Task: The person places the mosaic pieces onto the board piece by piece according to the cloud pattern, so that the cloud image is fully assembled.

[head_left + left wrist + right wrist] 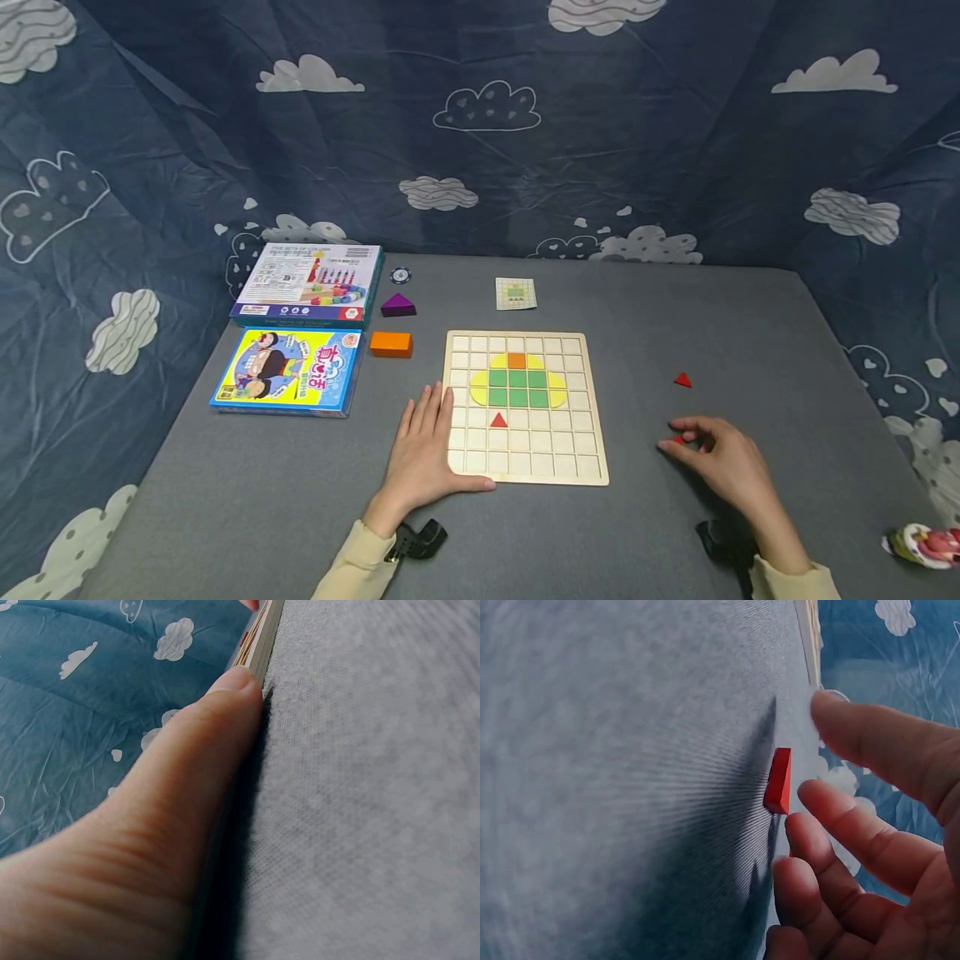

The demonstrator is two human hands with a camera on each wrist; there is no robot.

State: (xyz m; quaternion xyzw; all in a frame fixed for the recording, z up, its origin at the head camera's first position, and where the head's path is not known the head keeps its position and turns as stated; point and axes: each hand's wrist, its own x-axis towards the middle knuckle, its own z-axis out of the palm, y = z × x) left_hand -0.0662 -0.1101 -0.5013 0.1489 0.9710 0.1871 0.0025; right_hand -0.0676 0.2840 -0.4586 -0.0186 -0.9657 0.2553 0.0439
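Note:
My left hand rests at the lower left corner of a wooden grid board, fingers straight along its left side and thumb along its near edge. In the left wrist view the thumb touches the board's edge. On the grid lie green and orange squares, yellow rounded pieces and one red triangle. To the right of the board, my right hand hovers around a red triangular piece on the table, thumb and fingers spread apart. Farther back lies another red triangle.
Two boxes, one white and teal, one yellow and blue, lie at left. Beside them are an orange block, a purple triangular block and a round chip. A pattern card lies behind the board. A figurine is at far right.

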